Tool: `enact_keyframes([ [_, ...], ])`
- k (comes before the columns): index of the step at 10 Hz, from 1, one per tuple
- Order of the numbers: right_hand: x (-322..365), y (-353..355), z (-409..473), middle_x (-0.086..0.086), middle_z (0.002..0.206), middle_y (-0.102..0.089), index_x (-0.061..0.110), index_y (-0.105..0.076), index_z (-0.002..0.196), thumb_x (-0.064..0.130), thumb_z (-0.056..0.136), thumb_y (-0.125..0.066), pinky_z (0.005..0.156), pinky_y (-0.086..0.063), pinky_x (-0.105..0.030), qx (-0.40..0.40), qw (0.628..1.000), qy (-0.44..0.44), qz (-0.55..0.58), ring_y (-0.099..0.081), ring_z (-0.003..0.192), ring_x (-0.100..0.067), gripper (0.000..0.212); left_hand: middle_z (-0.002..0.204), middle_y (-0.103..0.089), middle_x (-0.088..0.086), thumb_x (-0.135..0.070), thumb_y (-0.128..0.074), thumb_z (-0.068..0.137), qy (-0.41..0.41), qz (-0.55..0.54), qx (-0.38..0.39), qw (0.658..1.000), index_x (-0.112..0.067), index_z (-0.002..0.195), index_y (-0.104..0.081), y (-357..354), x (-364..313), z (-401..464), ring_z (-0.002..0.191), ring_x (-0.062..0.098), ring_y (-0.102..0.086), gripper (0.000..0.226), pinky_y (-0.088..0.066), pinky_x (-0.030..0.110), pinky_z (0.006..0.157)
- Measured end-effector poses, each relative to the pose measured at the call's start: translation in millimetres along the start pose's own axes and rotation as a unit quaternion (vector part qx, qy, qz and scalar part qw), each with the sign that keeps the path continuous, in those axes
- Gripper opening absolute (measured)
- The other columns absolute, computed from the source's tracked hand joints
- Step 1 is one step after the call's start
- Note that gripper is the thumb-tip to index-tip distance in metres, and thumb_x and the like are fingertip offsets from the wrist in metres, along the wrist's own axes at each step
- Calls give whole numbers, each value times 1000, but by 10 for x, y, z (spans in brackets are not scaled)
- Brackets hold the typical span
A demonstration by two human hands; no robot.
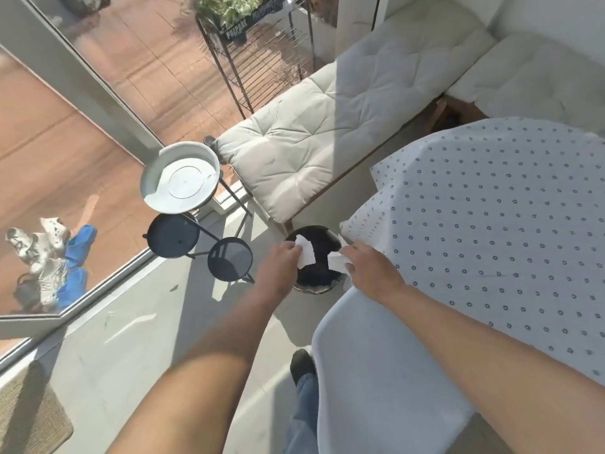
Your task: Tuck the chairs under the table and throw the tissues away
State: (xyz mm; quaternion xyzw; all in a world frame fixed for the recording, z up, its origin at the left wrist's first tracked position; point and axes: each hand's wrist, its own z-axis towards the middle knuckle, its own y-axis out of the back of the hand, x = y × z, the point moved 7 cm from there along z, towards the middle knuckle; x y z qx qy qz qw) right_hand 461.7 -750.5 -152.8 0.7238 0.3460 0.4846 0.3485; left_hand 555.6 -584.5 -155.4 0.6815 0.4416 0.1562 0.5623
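Note:
A small round bin (324,283) with a dark inside stands on the floor between the bench and the table. My left hand (281,267) holds a white tissue (306,252) over the bin's left side. My right hand (368,268) holds another white tissue (337,262) over its right side. A white chair (376,365) stands just below my right arm, its seat pushed against the table (491,231), which wears a white cloth with small dark flowers.
A three-tier black plant stand with a white dish (181,181) stands left of the bin. A cushioned bench (327,139) runs behind it. A glass door (82,152) lies to the left, a mat (29,417) at the bottom left. My foot (302,363) is beside the chair.

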Motion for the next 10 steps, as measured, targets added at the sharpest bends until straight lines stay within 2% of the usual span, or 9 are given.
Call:
enact_keyframes([
  [1, -41, -465, 313, -11, 114, -64, 13, -62, 129, 5, 97, -57, 84, -54, -44, 27, 999, -32, 19, -63, 101, -33, 34, 117, -62, 14, 8, -49, 93, -6, -4, 31, 1000, -1, 115, -62, -314, 307, 314, 106, 37, -59, 27, -55, 52, 83],
  [3, -316, -1303, 1004, -9, 116, -64, 14, -63, 130, 9, 98, -57, 86, -53, -41, 30, 991, -106, 76, -63, 102, -32, 33, 110, -60, 16, 12, -46, 90, -5, -26, 54, 998, 0, 107, -60, -1137, 788, 993, 96, 38, -59, 25, -54, 52, 79],
  [4, -508, -1718, 1306, -9, 119, -64, 15, -62, 131, 9, 98, -57, 92, -53, -46, 30, 985, -140, 99, -62, 107, -31, 34, 106, -57, 13, 13, -45, 91, -7, -13, 66, 998, -4, 105, -58, -1598, 931, 1265, 92, 35, -60, 25, -55, 49, 75],
  [5, -670, -2129, 1538, -7, 123, -63, 16, -57, 137, 13, 98, -56, 92, -54, -46, 46, 982, -157, 96, -61, 110, -30, 38, 114, -58, 12, 13, -48, 91, -4, -5, 104, 995, -5, 117, -57, -2040, 1050, 1490, 102, 34, -60, 32, -56, 47, 80],
  [6, -795, -2473, 1626, -3, 121, -59, 18, -51, 133, 23, 95, -58, 85, -54, -48, 108, 978, -172, 52, -59, 111, -32, 39, 152, -46, 13, 1, -55, 96, -22, 50, 161, 985, -9, 150, -42, -2407, 1172, 1669, 140, 35, -44, 56, -46, 49, 109],
  [7, -945, -2702, 1594, -7, 146, -49, 18, -40, 145, 39, 94, -61, 101, -47, -50, 152, 971, -182, -6, -47, 132, -37, 59, 176, -13, 9, -12, -57, 102, -2, 77, 205, 976, -19, 164, -20, -2576, 1326, 1719, 160, 36, -15, 73, -21, 58, 127],
  [8, -1003, -2776, 1503, -13, 165, -23, 18, -29, 153, 52, 97, -51, 115, -29, -53, 187, 965, -175, -55, -22, 150, -38, 69, 177, -7, 8, -24, -53, 105, 8, 84, 209, 974, -20, 164, -19, -2572, 1422, 1673, 162, 36, -9, 69, -16, 61, 128],
  [9, -961, -2760, 1424, -14, 169, -13, 19, -25, 156, 55, 99, -45, 119, -23, -54, 194, 965, -165, -56, -11, 155, -36, 71, 178, -4, 7, -33, -46, 108, 20, 76, 213, 974, -18, 165, -18, -2491, 1493, 1584, 163, 36, -2, 65, -12, 63, 128],
  [10, -883, -2643, 1394, -13, 170, -13, 19, -27, 157, 53, 99, -45, 119, -24, -54, 186, 969, -155, -47, -12, 155, -34, 70, 178, 0, 7, -36, -41, 109, 27, 72, 212, 974, -18, 165, -17, -2353, 1497, 1521, 163, 35, 4, 64, -9, 63, 129],
])
